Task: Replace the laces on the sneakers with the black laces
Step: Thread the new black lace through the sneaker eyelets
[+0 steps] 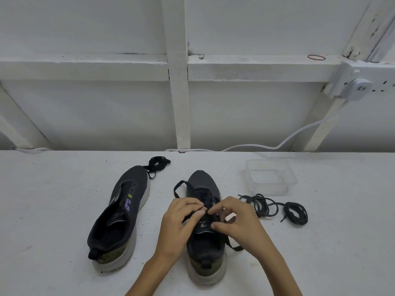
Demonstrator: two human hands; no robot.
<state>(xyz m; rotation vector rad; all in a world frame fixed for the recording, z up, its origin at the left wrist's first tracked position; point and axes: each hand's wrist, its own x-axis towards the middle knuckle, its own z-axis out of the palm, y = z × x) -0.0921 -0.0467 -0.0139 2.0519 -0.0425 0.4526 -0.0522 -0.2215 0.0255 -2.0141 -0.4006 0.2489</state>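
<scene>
Sneaker (203, 180) on bench (64, 210), eyelets hidden under both hands. L hand (181, 223) fingers pinch black lace (175, 189) tip; R hand (237, 221) fingers curled at tongue (203, 225), can't tell what they grip. Forearms cut off.

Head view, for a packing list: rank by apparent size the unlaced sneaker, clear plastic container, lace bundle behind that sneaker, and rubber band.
1. unlaced sneaker
2. clear plastic container
3. black lace bundle
4. rubber band
The band lies farthest back, so its last place is unsure.
</scene>
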